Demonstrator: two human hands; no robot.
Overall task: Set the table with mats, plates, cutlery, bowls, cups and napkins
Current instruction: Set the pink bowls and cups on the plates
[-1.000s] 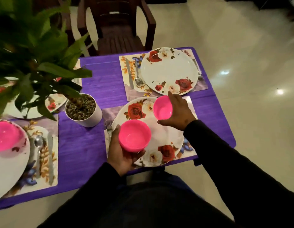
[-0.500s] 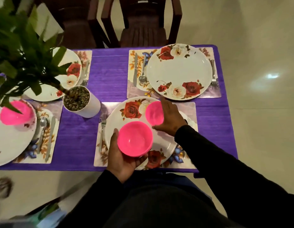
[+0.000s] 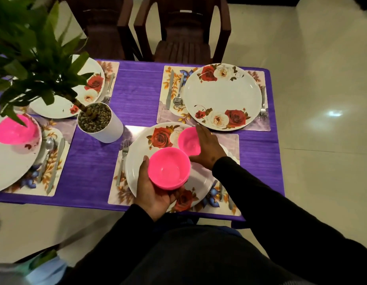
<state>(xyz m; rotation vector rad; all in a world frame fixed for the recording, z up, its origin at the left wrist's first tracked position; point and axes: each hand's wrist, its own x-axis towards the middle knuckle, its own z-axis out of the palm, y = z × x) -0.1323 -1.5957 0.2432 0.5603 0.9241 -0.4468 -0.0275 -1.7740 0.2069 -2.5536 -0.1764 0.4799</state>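
Observation:
My left hand [image 3: 153,192] holds a pink bowl [image 3: 168,167] from below, just above the near rose-patterned plate [image 3: 137,161]. A second rim seems to show under it, perhaps a stacked bowl. Another pink bowl [image 3: 187,140] stands on the far part of that plate. My right hand [image 3: 208,150] cups its right side, fingers along the rim and thumb at its near edge. The plate lies on a floral mat [image 3: 229,140] with a fork [image 3: 123,161] at its left.
The far right setting has an empty plate [image 3: 221,95] with a knife, spoon and fork. A left plate [image 3: 5,161] carries a pink bowl [image 3: 16,130]. A white potted plant [image 3: 100,122] stands mid-table on the purple cloth [image 3: 137,95]. Two brown chairs [image 3: 182,38] stand behind.
The view has pulled back and shifted left, showing more of the table. My right hand's fingers have straightened along the far bowl. My left hand keeps its bowl in the same place.

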